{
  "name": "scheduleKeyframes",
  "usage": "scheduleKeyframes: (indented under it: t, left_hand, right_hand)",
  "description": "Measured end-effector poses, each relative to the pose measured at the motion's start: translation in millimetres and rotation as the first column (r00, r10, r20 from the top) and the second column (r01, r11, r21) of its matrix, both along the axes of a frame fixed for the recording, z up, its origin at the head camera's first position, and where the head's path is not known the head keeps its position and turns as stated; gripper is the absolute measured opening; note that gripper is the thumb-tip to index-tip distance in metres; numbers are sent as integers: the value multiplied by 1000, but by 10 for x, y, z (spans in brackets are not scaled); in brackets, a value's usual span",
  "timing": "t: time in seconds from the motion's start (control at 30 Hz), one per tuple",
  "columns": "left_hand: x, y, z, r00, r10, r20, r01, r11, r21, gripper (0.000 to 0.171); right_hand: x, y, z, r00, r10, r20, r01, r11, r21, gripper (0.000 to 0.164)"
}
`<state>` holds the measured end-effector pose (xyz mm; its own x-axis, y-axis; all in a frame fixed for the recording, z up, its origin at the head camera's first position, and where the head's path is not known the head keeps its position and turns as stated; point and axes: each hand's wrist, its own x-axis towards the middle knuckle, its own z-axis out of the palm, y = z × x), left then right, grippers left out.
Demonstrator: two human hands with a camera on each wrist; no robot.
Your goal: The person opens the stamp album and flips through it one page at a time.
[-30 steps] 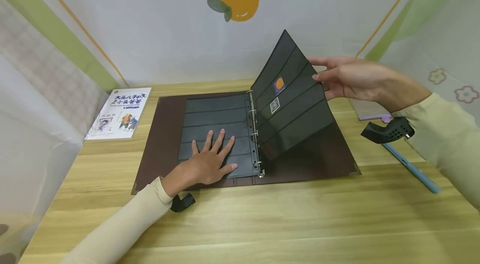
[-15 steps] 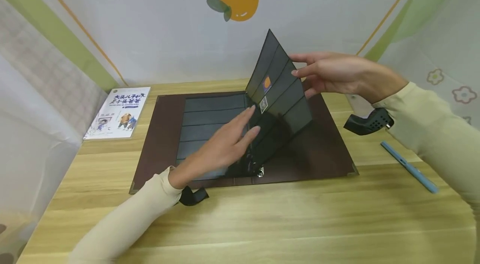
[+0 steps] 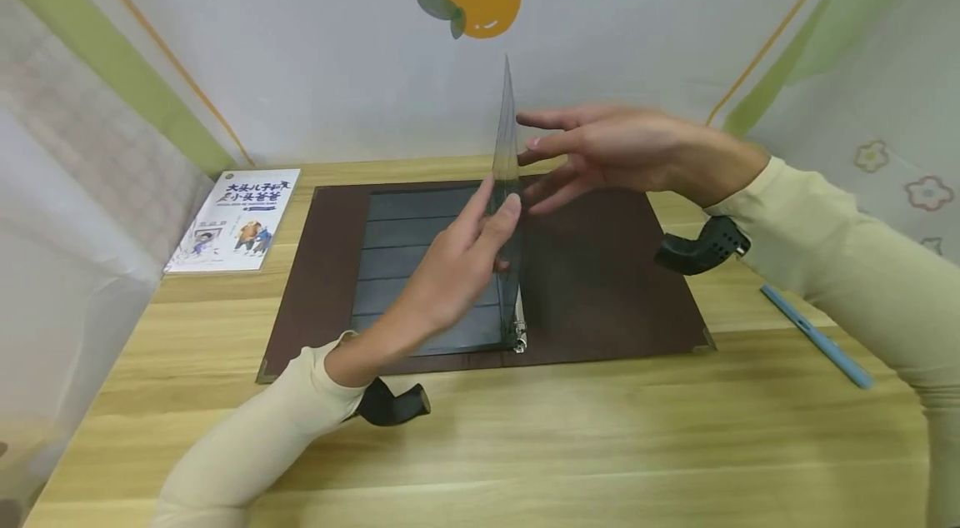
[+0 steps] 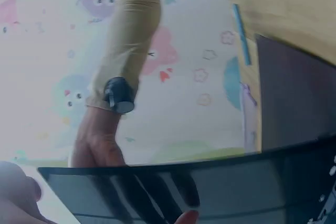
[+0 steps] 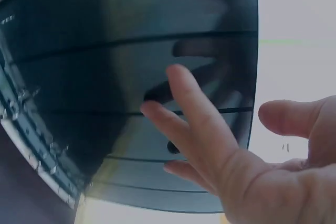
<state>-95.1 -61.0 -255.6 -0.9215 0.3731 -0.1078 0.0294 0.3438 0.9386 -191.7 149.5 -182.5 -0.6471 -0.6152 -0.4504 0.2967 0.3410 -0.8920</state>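
Observation:
A dark brown ring-bound stamp album point(image 3: 600, 286) lies open on the table. One black pocket page point(image 3: 507, 136) stands nearly upright from the rings, seen almost edge-on in the head view. Flat on the left cover lies another pocket page point(image 3: 401, 232). My left hand point(image 3: 450, 278) is at the standing page's left side, its fingers extended and its thumb by the page's outer edge. My right hand point(image 3: 607, 149) faces the right side, fingers spread; in the right wrist view its fingertips are against or very near the page point(image 5: 68, 87), thumb apart. The standing page's stamps are not visible now.
A white picture booklet point(image 3: 236, 220) lies at the table's back left. To the right of the album is a blue pen-like stick point(image 3: 816, 336). A printed curtain point(image 3: 337, 53) hangs behind the wooden table point(image 3: 562, 445).
The page has swung leftward from leaning right to nearly upright, and my right hand has moved left with it. My left hand has lifted off the flat page and come to the standing one.

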Motion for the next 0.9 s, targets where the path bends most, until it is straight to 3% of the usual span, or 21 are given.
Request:
scheduleKeyframes:
  t: [0.1,0.17,0.23,0.27,0.33,0.4,0.43,0.5,0.57,0.67,0.8,0.9]
  left_hand:
    - [-7,-54,57,995,28,94,-34,997,62,75]
    - [-13,-85,80,991,39,130,-51,994,96,75]
    - [-16,-112,87,989,37,141,-54,991,121,73]
    - [-15,-121,86,990,33,140,-52,990,134,71]
    - [-8,-134,84,990,34,139,-54,987,149,68]
    - [6,-153,82,990,28,139,-53,982,183,65]
    - [10,-166,82,989,29,145,-59,977,203,65]
    - [12,-210,86,987,34,159,-74,966,247,64]
    - [8,-287,96,984,40,174,-89,955,284,63]
    - [-18,-456,122,981,65,182,-121,941,317,61]
    - [-65,-749,124,975,111,192,-174,920,350,57]
    - [-125,-956,38,961,158,226,-226,920,320,55]
  right_hand:
    - [37,-81,-36,998,33,-50,-32,999,23,68]
    - [73,-114,-84,985,80,-153,-66,993,94,67]
    - [115,-108,-183,938,165,-305,-90,965,245,67]
    - [135,-83,-262,899,227,-375,-97,937,335,70]
    - [188,5,-464,818,362,-447,-87,846,525,77]
    - [252,131,-705,754,492,-434,-73,720,690,86]
    - [281,201,-834,743,532,-405,-76,669,740,90]
    - [344,339,-1062,753,575,-319,-102,581,807,98]
    - [393,452,-1239,766,589,-257,-128,532,837,104]
    - [423,556,-1400,793,570,-216,-161,538,827,108]
    - [423,582,-1448,801,559,-215,-163,549,819,110]
    - [420,568,-1430,797,569,-203,-163,526,835,110]
